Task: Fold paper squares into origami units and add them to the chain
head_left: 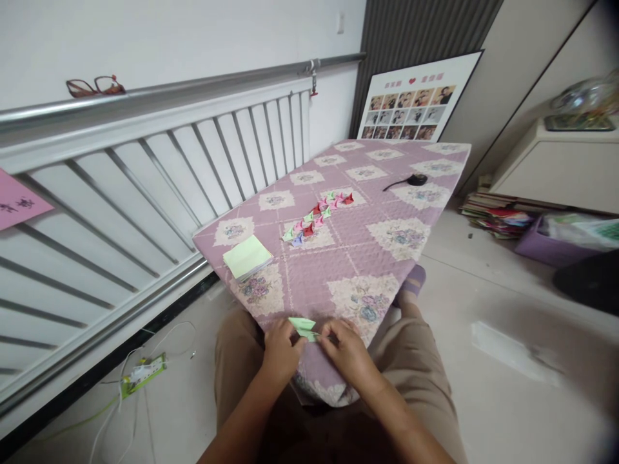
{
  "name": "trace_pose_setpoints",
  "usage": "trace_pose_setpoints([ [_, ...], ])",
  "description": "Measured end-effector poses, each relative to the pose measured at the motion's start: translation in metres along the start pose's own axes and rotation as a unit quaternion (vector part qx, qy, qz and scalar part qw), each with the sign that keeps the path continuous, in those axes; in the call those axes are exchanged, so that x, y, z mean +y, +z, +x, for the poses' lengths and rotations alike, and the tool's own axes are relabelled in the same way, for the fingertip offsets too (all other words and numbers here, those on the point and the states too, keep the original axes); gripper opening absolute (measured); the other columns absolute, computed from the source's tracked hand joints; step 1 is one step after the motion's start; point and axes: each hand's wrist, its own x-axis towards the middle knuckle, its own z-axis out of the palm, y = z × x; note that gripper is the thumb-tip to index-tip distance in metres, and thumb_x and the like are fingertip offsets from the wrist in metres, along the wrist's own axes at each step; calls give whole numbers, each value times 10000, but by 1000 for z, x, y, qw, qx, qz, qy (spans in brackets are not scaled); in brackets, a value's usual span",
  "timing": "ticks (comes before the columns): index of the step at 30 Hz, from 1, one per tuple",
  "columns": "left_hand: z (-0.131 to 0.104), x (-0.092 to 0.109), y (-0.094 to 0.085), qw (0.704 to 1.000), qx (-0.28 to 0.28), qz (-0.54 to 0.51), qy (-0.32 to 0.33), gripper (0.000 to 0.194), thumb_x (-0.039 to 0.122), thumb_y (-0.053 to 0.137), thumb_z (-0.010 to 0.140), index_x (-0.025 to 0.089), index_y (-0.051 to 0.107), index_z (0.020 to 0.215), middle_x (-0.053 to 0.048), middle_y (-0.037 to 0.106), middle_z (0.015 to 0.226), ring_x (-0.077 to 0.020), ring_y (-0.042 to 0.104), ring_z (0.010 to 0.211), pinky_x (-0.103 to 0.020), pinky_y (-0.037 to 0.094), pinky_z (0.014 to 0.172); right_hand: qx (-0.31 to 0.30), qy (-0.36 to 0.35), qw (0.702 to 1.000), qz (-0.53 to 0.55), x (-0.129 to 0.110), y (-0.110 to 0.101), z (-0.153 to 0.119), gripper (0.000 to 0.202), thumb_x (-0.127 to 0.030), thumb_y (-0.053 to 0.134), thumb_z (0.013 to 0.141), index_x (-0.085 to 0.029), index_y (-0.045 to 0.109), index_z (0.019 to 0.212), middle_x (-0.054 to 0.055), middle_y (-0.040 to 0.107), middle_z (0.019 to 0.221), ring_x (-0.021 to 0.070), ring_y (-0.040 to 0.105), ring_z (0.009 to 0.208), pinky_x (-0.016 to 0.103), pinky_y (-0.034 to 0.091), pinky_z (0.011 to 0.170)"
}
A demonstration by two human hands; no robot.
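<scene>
A folded piece of light green paper [304, 327] is held between both hands at the near edge of the cloth-covered table. My left hand [282, 348] pinches its left side, fingers closed. On its right side, the thumb and fingers of my right hand [345, 348] are pressed together on the paper. Farther up the cloth lie several small folded paper pieces [308, 230] in green, pink, red and blue, set in a staggered row. To the left rests a stack of light green square paper [248, 258].
The table [348, 248] has a pink flowered cloth. A black object with a strap [417, 180] lies near its far right. A white radiator [159, 174] borders the left side. A power strip [144, 375] with cables is on the floor at lower left.
</scene>
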Motion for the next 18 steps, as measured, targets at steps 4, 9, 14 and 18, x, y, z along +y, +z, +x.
trace_pose_setpoints([
  [4,-5,3,1,989,-21,-131,-64,125,221,584,746,147,664,807,-31,669,762,-175,589,711,-290,444,689,13,-34,999,14,-11,-16,0,120,-188,539,810,-222,494,703,-11,610,722,166,565,742,324,397,778],
  [9,-15,11,1,968,-46,-244,-35,146,244,578,739,145,678,778,-42,689,769,-186,614,732,-278,456,675,22,-67,997,4,-21,-28,0,115,-171,540,819,-221,506,721,-21,604,707,159,556,729,323,387,778],
  [14,-24,17,2,957,-37,-283,-56,167,260,566,752,132,672,771,-33,668,674,-162,586,619,-262,434,598,22,-88,995,-28,-27,-33,-1,117,-183,538,834,-219,515,725,-26,609,694,153,565,713,342,383,815],
  [18,-29,25,-1,946,-47,-310,-75,178,268,557,760,131,670,773,-24,672,642,-152,589,602,-257,445,609,56,-118,990,-56,-33,-38,-2,28,-211,553,849,-217,562,823,19,647,816,183,588,804,371,405,827],
])
